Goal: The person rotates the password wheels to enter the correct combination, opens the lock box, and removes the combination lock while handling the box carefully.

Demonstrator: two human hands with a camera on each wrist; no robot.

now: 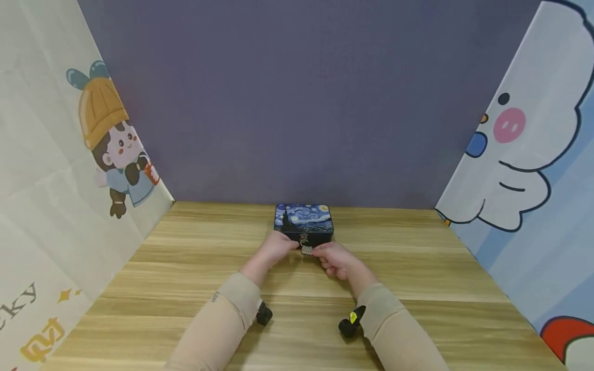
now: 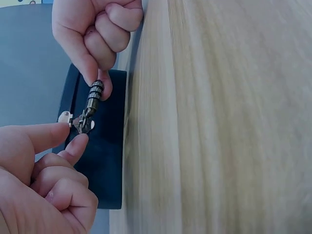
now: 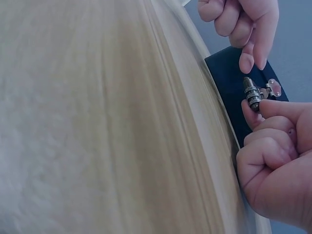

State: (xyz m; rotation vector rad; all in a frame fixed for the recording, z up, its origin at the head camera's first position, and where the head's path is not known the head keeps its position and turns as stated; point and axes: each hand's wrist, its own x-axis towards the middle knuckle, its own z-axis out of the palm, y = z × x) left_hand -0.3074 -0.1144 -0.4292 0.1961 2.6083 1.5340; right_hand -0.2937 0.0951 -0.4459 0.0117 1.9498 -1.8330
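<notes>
A dark tin box with a swirling blue night-sky picture on its lid stands near the back of the table, lid down. At its front, a metal latch carries a small combination padlock with number dials. My right hand pinches the padlock's dial end between thumb and index finger, its other fingers curled in. Just left of the latch is my left hand. Its thumb and index finger reach toward the shackle with a small gap between their tips, and the other fingers are folded.
The wood-grain table runs back to a grey-purple panel. Cartoon-printed sheets stand at the left and right. A black wrist device sits under the left sleeve, another under the right.
</notes>
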